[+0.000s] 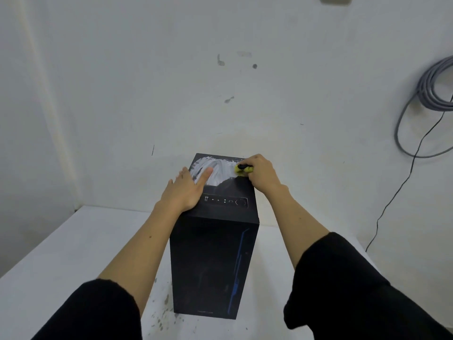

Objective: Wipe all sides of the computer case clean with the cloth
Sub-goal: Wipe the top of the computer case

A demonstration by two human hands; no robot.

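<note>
A black computer case (210, 263) stands upright on a white table (73, 246), its front panel with a blue stripe facing me. The rear half of its top is smeared with white streaks. My left hand (186, 190) lies flat with straight fingers on the top's left side, beside the button row. My right hand (263, 173) grips a bunched yellow-green cloth (242, 169) and presses it on the top's far right edge, at the border of the white smear. Most of the cloth is hidden inside the fist.
A white wall rises right behind the case. Coiled grey cable (426, 94) and a thin black wire (402, 187) hang on the wall to the right. Dark specks mark the table near the case's lower left corner (161, 315).
</note>
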